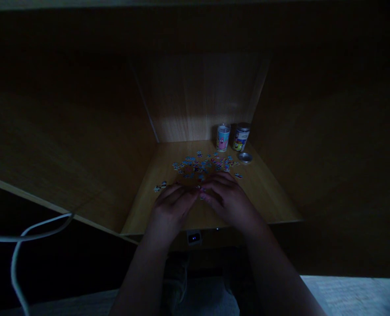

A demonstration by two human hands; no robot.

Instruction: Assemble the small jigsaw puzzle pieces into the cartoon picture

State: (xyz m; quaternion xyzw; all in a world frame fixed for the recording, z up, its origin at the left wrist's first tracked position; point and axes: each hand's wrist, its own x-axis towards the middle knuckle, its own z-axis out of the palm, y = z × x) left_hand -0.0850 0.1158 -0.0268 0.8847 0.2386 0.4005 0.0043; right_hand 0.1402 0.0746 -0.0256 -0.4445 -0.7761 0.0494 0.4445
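Note:
My left hand (174,205) and my right hand (226,196) meet fingertip to fingertip low over the wooden shelf (264,202). Between them a small jigsaw puzzle piece (200,188) shows, pinched by the fingers of both. Just beyond my fingers lies a loose spread of many small puzzle pieces (196,166), mostly blue with some pink and dark ones. Two pieces (160,186) lie apart to the left of my left hand, and a single puzzle piece (238,175) rests right of the spread. Dim light and my fingers hide the held piece's detail.
At the back right stand an open cartoon-printed can (223,138) and a lidded can (241,137), with a round metal lid (245,157) in front. Wooden panels (102,123) enclose both sides. A white cable (27,237) hangs at left. A small device (194,237) sits below the shelf edge.

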